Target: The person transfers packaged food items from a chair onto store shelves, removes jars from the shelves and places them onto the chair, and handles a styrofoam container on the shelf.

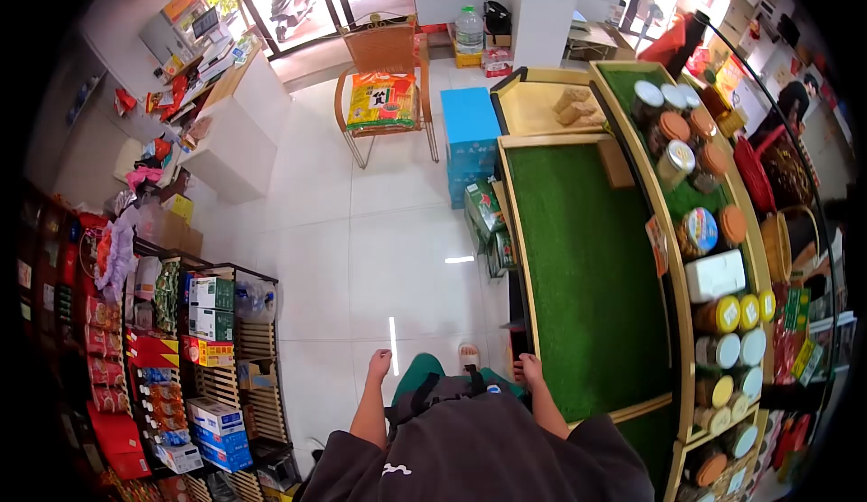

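The left hand (380,360) hangs over the floor, fingers loosely curled, nothing visible in its grasp; the right hand (526,369) hangs just beside the pale wooden rim (518,231) of a display stand, fingers bent downward. Whether either pinches anything is too small to tell. The stand, nearest thing to the right hand, lies ahead and to the right, lined with short-piled green artificial turf (591,258). A careless swing could rap knuckles on its hard, square-edged rim; a step close along it could catch a foot on the boxy green cartons (485,209) at its side. Beyond, round, smooth jars (677,161) crowd a narrow shelf, and a jolt to it might topple them. Glossy white floor tiles (361,267) could prove slippery underfoot. Farther off, a glossy packet (381,100) rests on a tan chair (379,51).
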The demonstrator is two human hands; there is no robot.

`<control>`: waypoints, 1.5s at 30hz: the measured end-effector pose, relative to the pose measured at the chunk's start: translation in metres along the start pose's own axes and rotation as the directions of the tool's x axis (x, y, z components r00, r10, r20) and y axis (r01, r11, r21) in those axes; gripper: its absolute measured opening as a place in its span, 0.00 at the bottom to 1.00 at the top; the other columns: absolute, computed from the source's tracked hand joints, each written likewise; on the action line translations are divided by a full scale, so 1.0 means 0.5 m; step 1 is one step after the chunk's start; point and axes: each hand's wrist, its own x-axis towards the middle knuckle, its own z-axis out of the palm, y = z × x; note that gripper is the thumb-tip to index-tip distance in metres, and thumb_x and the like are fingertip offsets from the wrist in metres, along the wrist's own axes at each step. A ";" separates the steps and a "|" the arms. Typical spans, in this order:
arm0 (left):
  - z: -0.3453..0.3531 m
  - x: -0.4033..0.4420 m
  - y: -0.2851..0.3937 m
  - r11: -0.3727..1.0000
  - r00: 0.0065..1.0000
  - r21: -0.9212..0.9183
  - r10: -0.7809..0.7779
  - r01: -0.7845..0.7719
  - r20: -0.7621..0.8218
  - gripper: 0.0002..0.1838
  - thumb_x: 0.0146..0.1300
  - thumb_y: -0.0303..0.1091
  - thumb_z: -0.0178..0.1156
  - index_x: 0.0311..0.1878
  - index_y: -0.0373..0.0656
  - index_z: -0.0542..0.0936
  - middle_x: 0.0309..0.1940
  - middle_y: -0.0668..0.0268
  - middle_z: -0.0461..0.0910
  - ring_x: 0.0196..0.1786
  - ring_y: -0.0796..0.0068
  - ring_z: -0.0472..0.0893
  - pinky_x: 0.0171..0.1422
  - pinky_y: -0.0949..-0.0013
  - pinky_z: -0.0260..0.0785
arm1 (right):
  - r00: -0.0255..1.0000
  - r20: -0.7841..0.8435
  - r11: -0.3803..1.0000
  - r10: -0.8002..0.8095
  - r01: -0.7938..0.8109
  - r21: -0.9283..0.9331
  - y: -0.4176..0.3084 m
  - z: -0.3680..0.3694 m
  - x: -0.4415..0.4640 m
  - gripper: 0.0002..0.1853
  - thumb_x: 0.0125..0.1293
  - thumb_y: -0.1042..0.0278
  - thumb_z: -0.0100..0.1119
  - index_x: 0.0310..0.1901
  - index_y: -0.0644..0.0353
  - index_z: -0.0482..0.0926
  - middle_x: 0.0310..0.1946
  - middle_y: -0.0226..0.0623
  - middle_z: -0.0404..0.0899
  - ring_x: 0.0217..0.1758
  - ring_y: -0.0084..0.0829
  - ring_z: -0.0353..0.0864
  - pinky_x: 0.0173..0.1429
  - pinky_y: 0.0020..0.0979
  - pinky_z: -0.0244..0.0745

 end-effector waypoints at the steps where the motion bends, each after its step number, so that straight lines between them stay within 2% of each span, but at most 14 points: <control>1: 0.001 0.026 -0.012 1.000 1.000 -0.011 -0.002 0.002 0.000 0.16 0.57 0.40 0.57 0.45 0.40 0.80 0.38 0.53 0.81 0.42 0.61 0.81 0.46 0.64 0.73 | 1.000 -0.001 1.000 -0.004 0.004 -0.010 -0.042 0.013 0.005 0.17 0.64 0.58 0.51 0.52 0.54 0.72 0.37 0.36 0.79 0.29 0.31 0.78 0.29 0.35 0.75; 3: -0.006 0.070 -0.014 0.971 0.952 0.119 0.230 -0.209 -0.201 0.16 0.58 0.40 0.56 0.44 0.40 0.79 0.33 0.60 0.79 0.36 0.72 0.77 0.32 0.67 0.71 | 1.000 -0.016 1.000 -0.017 0.017 -0.003 -0.093 0.043 0.038 0.17 0.65 0.57 0.51 0.52 0.54 0.72 0.37 0.37 0.79 0.29 0.32 0.79 0.32 0.35 0.76; 4: -0.007 0.082 -0.009 0.983 0.959 0.112 0.165 -0.142 -0.231 0.14 0.57 0.38 0.56 0.42 0.39 0.80 0.34 0.56 0.81 0.39 0.67 0.80 0.41 0.66 0.72 | 1.000 0.021 1.000 0.011 -0.011 -0.014 -0.113 0.051 0.055 0.18 0.64 0.58 0.52 0.53 0.54 0.71 0.38 0.38 0.79 0.33 0.34 0.80 0.35 0.36 0.76; 7: -0.019 0.184 -0.006 0.995 0.987 0.096 -0.016 0.032 -0.158 0.15 0.57 0.38 0.56 0.42 0.39 0.80 0.30 0.56 0.81 0.35 0.65 0.80 0.42 0.64 0.73 | 0.985 -0.025 0.983 0.172 -0.174 -0.065 -0.150 0.098 0.119 0.17 0.63 0.58 0.53 0.51 0.55 0.73 0.36 0.40 0.80 0.36 0.35 0.80 0.38 0.36 0.77; 12: -0.067 0.396 0.033 0.987 0.989 0.139 -0.055 0.074 -0.139 0.15 0.57 0.40 0.56 0.40 0.39 0.80 0.28 0.61 0.80 0.29 0.70 0.77 0.31 0.63 0.71 | 0.990 -0.143 0.940 -0.002 -0.046 -0.337 -0.230 0.193 0.150 0.15 0.59 0.59 0.57 0.43 0.59 0.78 0.30 0.40 0.80 0.32 0.35 0.78 0.36 0.37 0.75; 15: -0.115 0.499 0.154 0.972 0.972 -0.032 -0.235 0.234 -0.006 0.15 0.57 0.42 0.55 0.41 0.42 0.78 0.26 0.65 0.75 0.26 0.71 0.73 0.27 0.60 0.69 | 0.991 -0.130 0.954 0.035 -0.071 -0.291 -0.298 0.263 0.217 0.18 0.58 0.60 0.53 0.45 0.65 0.78 0.35 0.45 0.78 0.31 0.37 0.80 0.31 0.37 0.77; 18: -0.152 0.677 0.236 0.998 0.999 0.055 -0.026 0.027 -0.027 0.16 0.57 0.43 0.54 0.43 0.44 0.77 0.29 0.67 0.75 0.27 0.74 0.73 0.27 0.67 0.68 | 0.995 -0.065 0.932 0.071 -0.090 -0.351 -0.396 0.355 0.299 0.20 0.60 0.56 0.53 0.50 0.59 0.76 0.35 0.43 0.79 0.31 0.35 0.79 0.30 0.36 0.75; 24: -0.209 0.765 0.604 0.989 0.997 -0.145 0.022 -0.012 0.072 0.18 0.61 0.46 0.53 0.49 0.47 0.76 0.38 0.69 0.76 0.36 0.75 0.74 0.33 0.68 0.68 | 1.000 -0.027 0.972 0.005 -0.011 -0.236 -0.685 0.556 0.353 0.18 0.64 0.56 0.51 0.52 0.55 0.73 0.41 0.38 0.81 0.38 0.33 0.80 0.39 0.35 0.74; 29: -0.216 0.867 0.754 0.986 0.990 -0.159 -0.031 0.052 0.134 0.17 0.58 0.43 0.57 0.46 0.43 0.78 0.29 0.68 0.75 0.28 0.77 0.73 0.27 0.72 0.68 | 1.000 -0.025 0.979 0.015 -0.020 -0.205 -0.764 0.635 0.443 0.17 0.64 0.57 0.51 0.51 0.56 0.73 0.37 0.40 0.81 0.34 0.34 0.81 0.37 0.36 0.75; 33: -0.232 0.990 0.790 0.997 0.979 0.066 -0.059 0.047 0.194 0.18 0.60 0.47 0.54 0.50 0.49 0.75 0.39 0.70 0.75 0.36 0.75 0.73 0.36 0.66 0.69 | 0.985 -0.055 0.960 0.163 -0.171 -0.223 -0.778 0.674 0.543 0.17 0.64 0.57 0.51 0.49 0.57 0.72 0.36 0.42 0.81 0.29 0.36 0.80 0.33 0.39 0.75; 37: -0.270 1.059 0.822 0.978 0.972 0.180 -0.143 0.109 0.187 0.18 0.59 0.47 0.55 0.49 0.48 0.76 0.37 0.70 0.75 0.34 0.76 0.73 0.33 0.67 0.69 | 0.937 -0.079 0.911 0.341 -0.350 -0.220 -0.833 0.719 0.628 0.15 0.61 0.58 0.52 0.46 0.58 0.74 0.35 0.43 0.81 0.27 0.36 0.80 0.31 0.39 0.74; 40: -0.286 1.154 0.857 0.962 0.976 0.249 -0.152 0.111 0.155 0.18 0.58 0.46 0.56 0.48 0.47 0.76 0.36 0.68 0.75 0.33 0.77 0.73 0.31 0.68 0.69 | 0.982 -0.033 0.937 0.185 -0.187 -0.294 -0.916 0.780 0.725 0.17 0.61 0.58 0.52 0.47 0.59 0.75 0.36 0.41 0.81 0.28 0.35 0.80 0.30 0.35 0.74; 42: -0.291 1.185 0.909 0.981 0.992 0.173 -0.103 0.090 0.067 0.19 0.57 0.41 0.58 0.47 0.39 0.78 0.43 0.55 0.80 0.48 0.61 0.79 0.52 0.63 0.71 | 0.997 0.026 0.959 0.066 -0.057 -0.276 -0.989 0.812 0.761 0.19 0.61 0.56 0.52 0.50 0.59 0.74 0.36 0.41 0.81 0.30 0.34 0.81 0.31 0.34 0.75; 45: -0.283 1.247 0.999 0.982 0.998 0.183 -0.052 0.043 0.044 0.18 0.57 0.40 0.59 0.47 0.38 0.78 0.42 0.54 0.80 0.48 0.60 0.79 0.54 0.63 0.69 | 0.998 0.051 0.990 0.039 -0.032 -0.140 -1.152 0.904 0.793 0.21 0.62 0.55 0.52 0.52 0.59 0.71 0.37 0.40 0.80 0.32 0.33 0.81 0.33 0.33 0.76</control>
